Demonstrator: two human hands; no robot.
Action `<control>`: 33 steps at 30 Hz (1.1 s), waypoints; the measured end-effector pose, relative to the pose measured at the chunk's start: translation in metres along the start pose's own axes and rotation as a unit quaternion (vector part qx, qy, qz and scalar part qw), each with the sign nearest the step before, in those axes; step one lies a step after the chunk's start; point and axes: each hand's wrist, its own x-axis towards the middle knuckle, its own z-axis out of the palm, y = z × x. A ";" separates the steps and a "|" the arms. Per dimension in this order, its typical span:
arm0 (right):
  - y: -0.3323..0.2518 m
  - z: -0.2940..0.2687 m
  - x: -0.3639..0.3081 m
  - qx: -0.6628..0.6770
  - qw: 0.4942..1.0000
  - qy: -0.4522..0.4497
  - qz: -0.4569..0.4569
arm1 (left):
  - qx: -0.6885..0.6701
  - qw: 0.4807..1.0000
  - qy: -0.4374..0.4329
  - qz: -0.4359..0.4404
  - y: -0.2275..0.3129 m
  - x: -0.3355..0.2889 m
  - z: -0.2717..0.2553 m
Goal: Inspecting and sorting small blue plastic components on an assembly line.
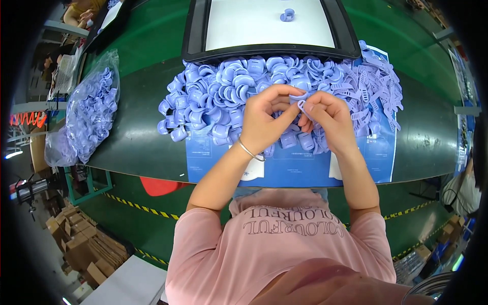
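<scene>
Above the pile, my left hand (pixel 268 115) and my right hand (pixel 329 116) meet, fingertips almost touching. My left thumb and fingers pinch a curved lavender plastic piece (pixel 298 97). A narrow looped end of a lavender plastic strap (pixel 302 105) shows beside it, pinched by my right thumb and fingers. My fingers partly cover both, so I cannot tell how far they are joined. Under and left of my hands lies a heap of curved lavender plastic pieces (pixel 235 81). Flat slotted lavender straps (pixel 373 84) are heaped on the right.
A black-rimmed tray (pixel 195 30) with a white bottom stands behind the heap, one lavender piece (pixel 287 15) inside. A clear bag (pixel 94 109) of lavender pieces lies at the left. Blue printed sheets (pixel 290 170) cover part of the dark table (pixel 147 101). A red stool (pixel 160 186) is below.
</scene>
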 end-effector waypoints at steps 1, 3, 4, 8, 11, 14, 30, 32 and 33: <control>0.000 0.000 0.000 -0.005 1.000 0.002 -0.001 | 0.003 1.000 0.001 -0.001 0.000 -0.001 0.000; 0.000 0.003 -0.001 -0.017 1.000 0.005 -0.009 | 0.012 1.000 0.006 -0.003 0.000 -0.001 0.000; 0.001 0.004 -0.002 -0.029 0.999 0.009 -0.016 | 0.019 1.000 0.012 -0.005 0.000 -0.001 0.000; 0.002 0.003 -0.002 -0.025 0.999 0.005 -0.026 | 0.025 0.999 0.032 0.018 -0.002 -0.001 0.003; 0.001 0.002 -0.001 -0.025 0.999 0.003 -0.040 | 0.065 0.996 0.043 0.050 -0.002 0.000 0.004; 0.000 0.000 0.001 -0.027 0.999 0.001 -0.042 | 0.099 0.991 0.055 0.071 -0.003 0.003 0.005; 0.006 -0.001 -0.002 -0.065 0.995 0.008 -0.074 | 0.134 0.983 0.040 0.121 0.000 -0.003 0.002; 0.007 -0.001 -0.003 -0.078 0.994 0.008 -0.075 | 0.120 0.984 0.042 0.125 -0.001 -0.004 0.003; 0.007 -0.001 -0.002 -0.079 0.994 0.003 -0.076 | 0.122 0.983 0.046 0.127 0.000 -0.003 0.002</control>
